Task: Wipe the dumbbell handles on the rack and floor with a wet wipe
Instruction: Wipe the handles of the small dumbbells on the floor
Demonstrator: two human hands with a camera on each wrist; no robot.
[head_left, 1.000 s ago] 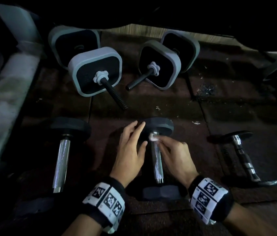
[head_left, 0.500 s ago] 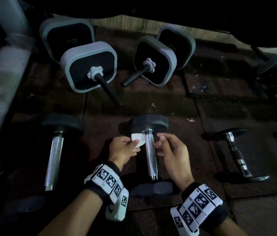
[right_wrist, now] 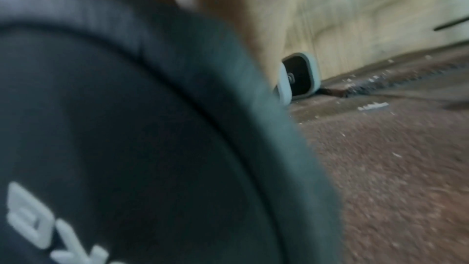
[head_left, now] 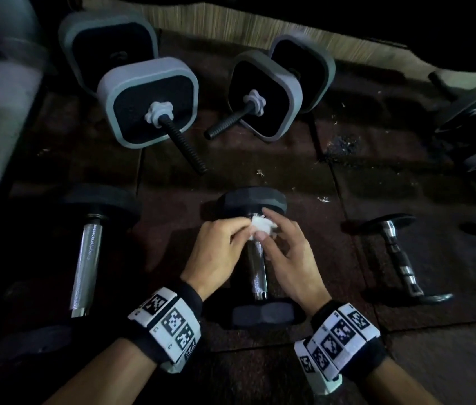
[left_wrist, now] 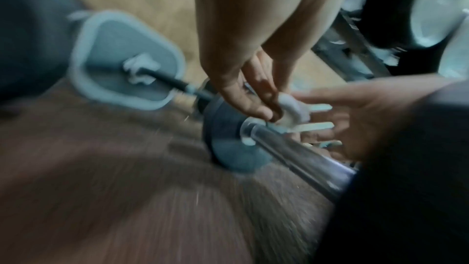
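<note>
On floor (head_left: pixel 347 229): five dumbbells, one wipe (head_left: pixel 261 229)

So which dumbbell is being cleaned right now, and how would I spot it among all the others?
Look at the dark red rubber floor and the near row of three dumbbells lying on it. It is the middle dumbbell, with black hexagonal ends and a shiny metal bar. Unlike its neighbours, it has the left hand and right hand pinching a white wipe over its far end.

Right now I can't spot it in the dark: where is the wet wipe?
Head view, centre: the wet wipe is pinched between both hands at the far end of the middle dumbbell's handle.
</note>
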